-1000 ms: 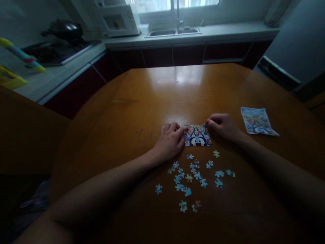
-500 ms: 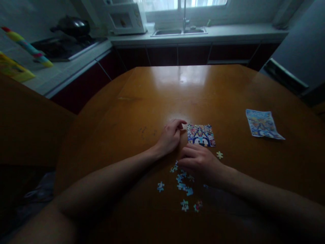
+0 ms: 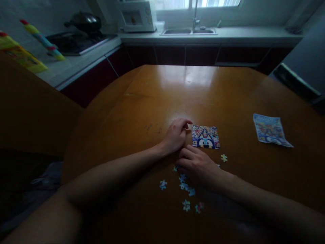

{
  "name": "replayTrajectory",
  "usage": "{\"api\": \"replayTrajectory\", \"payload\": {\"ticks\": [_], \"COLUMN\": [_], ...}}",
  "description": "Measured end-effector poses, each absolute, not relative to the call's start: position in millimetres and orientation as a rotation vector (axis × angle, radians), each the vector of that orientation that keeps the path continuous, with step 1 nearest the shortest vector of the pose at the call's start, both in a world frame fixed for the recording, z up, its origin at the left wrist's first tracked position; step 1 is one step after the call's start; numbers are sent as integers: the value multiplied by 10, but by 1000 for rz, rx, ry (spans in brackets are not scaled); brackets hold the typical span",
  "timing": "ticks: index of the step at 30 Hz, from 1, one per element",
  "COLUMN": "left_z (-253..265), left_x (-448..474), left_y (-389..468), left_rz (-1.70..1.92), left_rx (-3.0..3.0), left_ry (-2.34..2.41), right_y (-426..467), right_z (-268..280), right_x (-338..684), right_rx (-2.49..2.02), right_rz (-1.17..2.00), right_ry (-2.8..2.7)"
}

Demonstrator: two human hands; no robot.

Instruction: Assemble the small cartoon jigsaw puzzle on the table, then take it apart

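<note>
On the table [image 3: 157, 101]: a puzzle [image 3: 205, 137]

Just left of the puzzle, the left hand [image 3: 177, 133] lies half open. On its near side, the right hand [image 3: 199, 164] curls beside pieces [image 3: 184, 186]; whether gripping one, I cannot tell. Well right: a leaflet [image 3: 271, 130].

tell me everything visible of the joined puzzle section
The joined puzzle section lies flat on the table, roughly rectangular, like printed card. A blue cartoon face with a dark nose sits at its near edge, amid multicoloured print. The left hand is beside its left edge, the right hand by its near-left corner; contact is unclear.
</note>
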State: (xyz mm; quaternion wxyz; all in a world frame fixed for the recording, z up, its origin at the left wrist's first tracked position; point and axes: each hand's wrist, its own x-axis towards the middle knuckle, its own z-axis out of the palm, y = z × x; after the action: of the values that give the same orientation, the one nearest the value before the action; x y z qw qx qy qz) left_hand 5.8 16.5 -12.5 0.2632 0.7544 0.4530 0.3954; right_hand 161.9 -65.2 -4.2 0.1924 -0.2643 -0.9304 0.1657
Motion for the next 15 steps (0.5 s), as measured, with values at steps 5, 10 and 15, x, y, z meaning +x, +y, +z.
{"api": "replayTrajectory", "payload": {"ticks": [5, 10, 15], "left_z": [-150, -129, -102], "left_x": [60, 59, 50], "left_y": [179, 170, 160], "left_rz": [1074, 1077, 1117], "left_rx": [2030, 2004, 1940], "left_ry": [1231, 1230, 1225], "right_y": [-654, -643, -575], "right_z": [39, 120, 138], "right_x": [1605, 1597, 1667], "right_rx": [-793, -748, -590], "right_rz": [507, 605, 819], "right_ry": [-2679, -2689, -2515]}}
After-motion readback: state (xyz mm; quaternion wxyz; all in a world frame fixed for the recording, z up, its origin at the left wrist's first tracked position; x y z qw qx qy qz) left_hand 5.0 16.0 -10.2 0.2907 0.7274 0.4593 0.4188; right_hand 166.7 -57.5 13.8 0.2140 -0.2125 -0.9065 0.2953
